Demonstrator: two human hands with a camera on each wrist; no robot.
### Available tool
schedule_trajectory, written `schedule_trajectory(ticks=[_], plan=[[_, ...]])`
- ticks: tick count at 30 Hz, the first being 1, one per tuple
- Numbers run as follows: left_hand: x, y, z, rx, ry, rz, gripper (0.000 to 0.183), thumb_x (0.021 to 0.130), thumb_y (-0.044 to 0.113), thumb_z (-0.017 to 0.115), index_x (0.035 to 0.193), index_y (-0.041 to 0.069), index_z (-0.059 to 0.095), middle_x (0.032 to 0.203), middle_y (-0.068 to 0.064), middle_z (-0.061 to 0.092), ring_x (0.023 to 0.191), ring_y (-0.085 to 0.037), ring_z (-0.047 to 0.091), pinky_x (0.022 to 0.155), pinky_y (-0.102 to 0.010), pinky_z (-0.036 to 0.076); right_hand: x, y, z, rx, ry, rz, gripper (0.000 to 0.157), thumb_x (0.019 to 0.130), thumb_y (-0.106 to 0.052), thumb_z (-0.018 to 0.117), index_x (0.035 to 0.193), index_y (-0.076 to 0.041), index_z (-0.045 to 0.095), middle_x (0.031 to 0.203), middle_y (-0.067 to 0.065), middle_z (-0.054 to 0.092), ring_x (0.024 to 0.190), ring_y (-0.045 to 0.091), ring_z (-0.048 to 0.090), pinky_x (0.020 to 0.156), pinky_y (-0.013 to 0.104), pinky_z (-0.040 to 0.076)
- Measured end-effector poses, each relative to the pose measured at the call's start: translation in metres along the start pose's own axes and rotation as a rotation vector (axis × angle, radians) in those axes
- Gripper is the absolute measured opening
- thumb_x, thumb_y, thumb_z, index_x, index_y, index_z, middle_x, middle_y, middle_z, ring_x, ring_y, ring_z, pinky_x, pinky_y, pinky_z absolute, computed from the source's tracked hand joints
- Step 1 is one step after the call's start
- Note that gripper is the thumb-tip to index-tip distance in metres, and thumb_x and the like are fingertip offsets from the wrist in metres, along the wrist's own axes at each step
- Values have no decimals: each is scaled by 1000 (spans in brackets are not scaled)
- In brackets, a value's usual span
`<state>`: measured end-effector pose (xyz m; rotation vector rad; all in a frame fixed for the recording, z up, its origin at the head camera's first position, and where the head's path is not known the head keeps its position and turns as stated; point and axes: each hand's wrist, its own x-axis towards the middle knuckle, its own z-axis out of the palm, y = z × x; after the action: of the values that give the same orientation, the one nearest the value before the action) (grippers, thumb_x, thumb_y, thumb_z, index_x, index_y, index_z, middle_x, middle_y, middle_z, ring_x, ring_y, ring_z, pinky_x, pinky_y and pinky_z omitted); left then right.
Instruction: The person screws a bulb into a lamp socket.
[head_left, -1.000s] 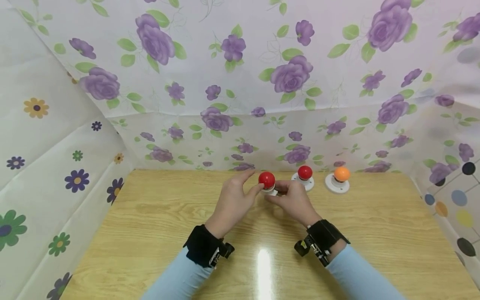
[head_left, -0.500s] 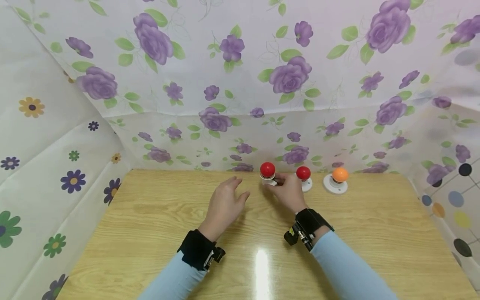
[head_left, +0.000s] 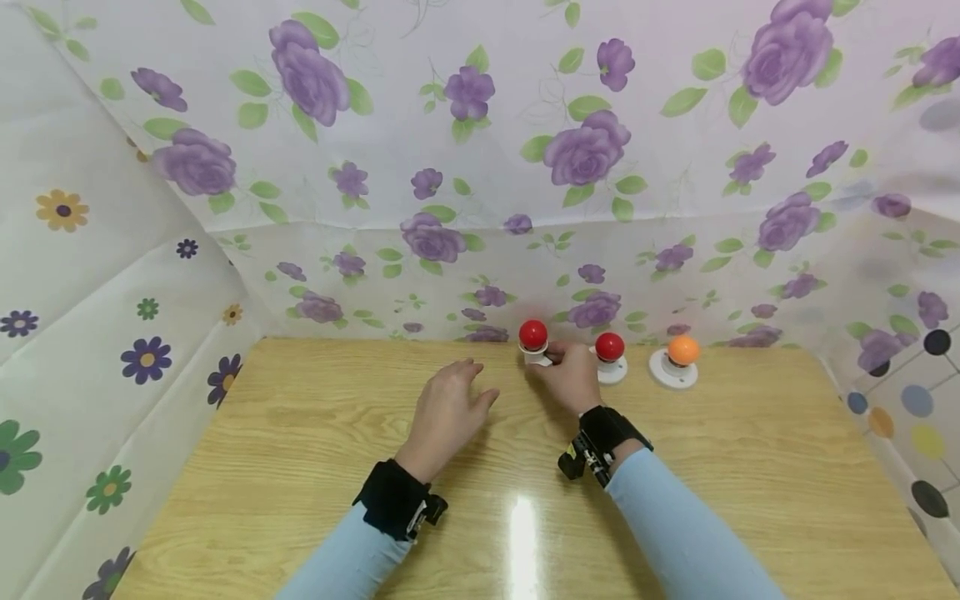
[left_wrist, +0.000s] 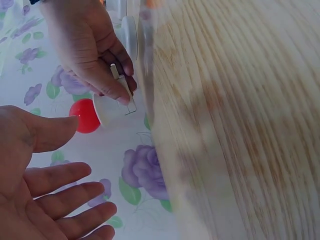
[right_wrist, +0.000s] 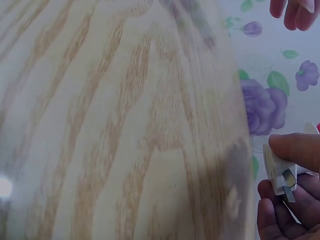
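My right hand (head_left: 573,379) grips a white lamp holder (head_left: 537,359) by its base, near the back edge of the table. A red bulb (head_left: 533,334) sits in the holder, on top in the head view. Flat metal prongs (right_wrist: 288,187) stick out of the holder's end in the right wrist view, next to my fingers. To the left, apart from the holder, my left hand (head_left: 442,417) is held over the table with nothing in it. Its fingers are spread and relaxed in the left wrist view, thumb (left_wrist: 55,132) pointing towards the red bulb.
Just right of my right hand, a second red bulb (head_left: 610,346) stands on a round white base (head_left: 614,372). Further right is an orange bulb (head_left: 683,350) on a similar base (head_left: 672,379). A flower-print cloth (head_left: 442,283) rises behind the wooden table (head_left: 315,433).
My left hand has let go of the red bulb and drawn back to the left. The right hand has moved slightly towards the back cloth with the lamp holder and bulb.
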<state>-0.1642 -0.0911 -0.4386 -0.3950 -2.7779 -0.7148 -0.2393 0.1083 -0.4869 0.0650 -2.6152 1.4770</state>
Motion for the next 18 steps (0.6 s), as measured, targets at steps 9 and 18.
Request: schedule_trajectory(ticks=[9,18], plan=[[0,-1,2,11,-35,-25,43,83,35,69,116,7,63,122,-9,57,111,-23,52,93,-37,41,3,11,7,-54,33,-31,32,67,-15,82,94,-4,69,82,2,66,76,11,61,70,25,49],[0,1,1,3,-33,-28,43,83,37,69,114,8,64,124,-8,56,113,-23,51,95,-37,39,3,18,11,-72,51,-4,32,68,-18,82,96,-6,70,82,2,66,76,10,60,69,27,49]])
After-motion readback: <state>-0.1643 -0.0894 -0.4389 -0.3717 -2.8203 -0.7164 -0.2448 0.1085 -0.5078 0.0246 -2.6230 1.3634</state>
